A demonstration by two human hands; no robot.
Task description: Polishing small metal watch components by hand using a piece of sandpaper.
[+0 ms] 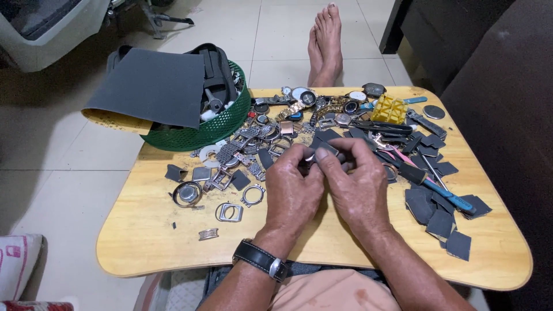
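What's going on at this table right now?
A person sits at a small wooden table, both hands raised over its middle. The left hand and right hand together pinch a small metal watch part between their fingertips; what exactly it is cannot be told. Around them lie watch cases, bezels and bracelet pieces, dark cut sandpaper squares, a blue-handled tool and a yellow block. A green basket under a sandpaper sheet stands at the far left.

The small metal part (314, 154) pinched between the left hand (292, 193) and right hand (360, 190) is mostly covered by fingertips, its kind unclear. The green basket (222, 128) hides under grey sandpaper (151, 86). Watch pieces (299, 109) behind blur together.
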